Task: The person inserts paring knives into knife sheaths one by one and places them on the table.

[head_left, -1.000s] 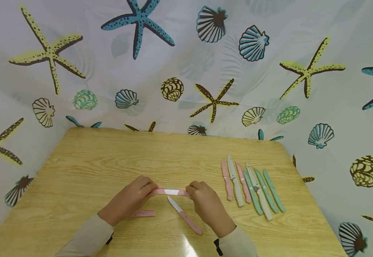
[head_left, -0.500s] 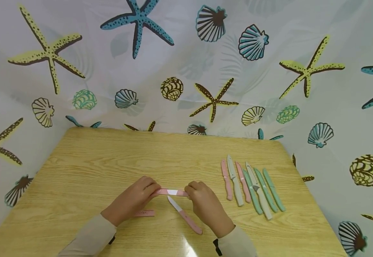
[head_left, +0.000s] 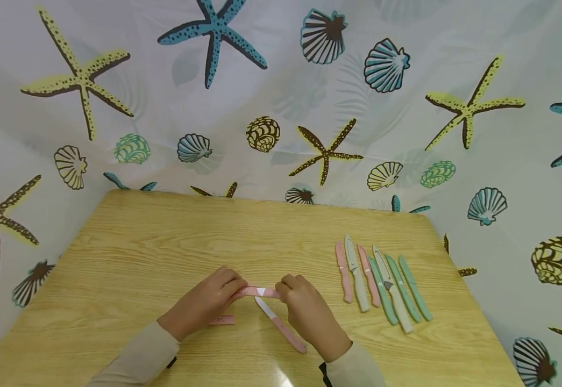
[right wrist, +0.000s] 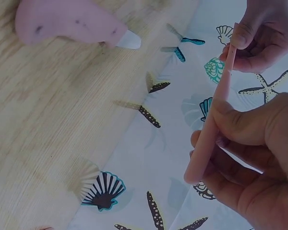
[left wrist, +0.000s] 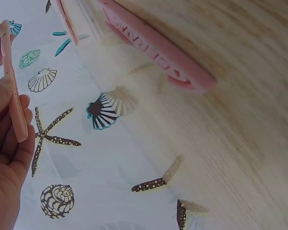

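Note:
Held level between both hands is a pink knife with a pink sheath partly over its blade; a small patch of white blade point(head_left: 260, 291) shows in the head view. My left hand point(head_left: 209, 296) pinches the sheath point(head_left: 250, 291) at its left end. The knife's handle point(right wrist: 204, 148) is gripped by thumb and fingers of my right hand point(head_left: 310, 314). On the table just below lies a second pink knife point(head_left: 284, 330), white blade bare. A loose pink sheath point(left wrist: 158, 52) with raised lettering lies under my left hand, partly hidden by it in the head view.
To the right lies a row of sheathed knives: pink ones point(head_left: 343, 273), cream ones point(head_left: 360, 287) and green ones point(head_left: 413, 287). The wood-grain table point(head_left: 164, 231) ends at a white cloth point(head_left: 242, 177) printed with starfish and shells, which rises behind it.
The left hand has moved right toward the right hand, sliding the sheath further over the blade. The white stretch of blade has shrunk to a small patch. The lying knives stay put.

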Available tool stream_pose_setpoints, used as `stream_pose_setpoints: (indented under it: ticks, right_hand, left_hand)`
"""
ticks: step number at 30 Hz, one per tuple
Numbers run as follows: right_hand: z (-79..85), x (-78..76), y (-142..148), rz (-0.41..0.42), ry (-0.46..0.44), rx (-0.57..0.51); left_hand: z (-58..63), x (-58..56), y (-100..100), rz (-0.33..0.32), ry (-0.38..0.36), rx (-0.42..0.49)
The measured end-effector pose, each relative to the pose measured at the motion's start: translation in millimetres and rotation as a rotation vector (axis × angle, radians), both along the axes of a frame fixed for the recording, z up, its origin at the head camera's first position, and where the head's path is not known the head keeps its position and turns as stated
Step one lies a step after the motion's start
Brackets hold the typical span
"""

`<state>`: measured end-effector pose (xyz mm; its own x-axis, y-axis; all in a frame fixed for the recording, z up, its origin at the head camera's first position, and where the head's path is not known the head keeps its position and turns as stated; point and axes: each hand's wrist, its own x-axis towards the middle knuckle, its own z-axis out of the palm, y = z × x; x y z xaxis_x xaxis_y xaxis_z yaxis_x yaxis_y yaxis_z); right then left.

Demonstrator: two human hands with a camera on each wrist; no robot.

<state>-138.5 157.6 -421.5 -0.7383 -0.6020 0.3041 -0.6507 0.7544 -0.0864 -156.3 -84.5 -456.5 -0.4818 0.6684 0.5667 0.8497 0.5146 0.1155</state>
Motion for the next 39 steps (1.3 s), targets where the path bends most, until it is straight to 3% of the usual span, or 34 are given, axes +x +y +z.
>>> stream_pose_setpoints:
  ticks: [11, 20, 29, 33, 39]
  right_hand:
    - [-2.3, 0.1, -2, -0.008, 0.014, 0.007]
    - [-8.8, 1.4, -7, -0.018, -0.013, -0.001]
    - [-9.8, 1.4, -3, -0.025, -0.010, 0.025]
    - [-10.8, -2.5, 10, -0.068, -0.022, 0.023]
    - [-10.8, -14.4, 56, -0.212, -0.039, -0.062]
  left_hand:
    - [0.1, 0.1, 1, 0.001, 0.006, 0.007]
    - [-5.2, 1.4, -4, 0.019, 0.052, 0.001]
    - [-6.9, 2.2, -5, 0.008, 0.026, 0.029]
    - [-8.0, 1.9, -7, 0.034, -0.024, 0.030]
    - [-10.5, 0.2, -10, 0.057, -0.017, 0.010]
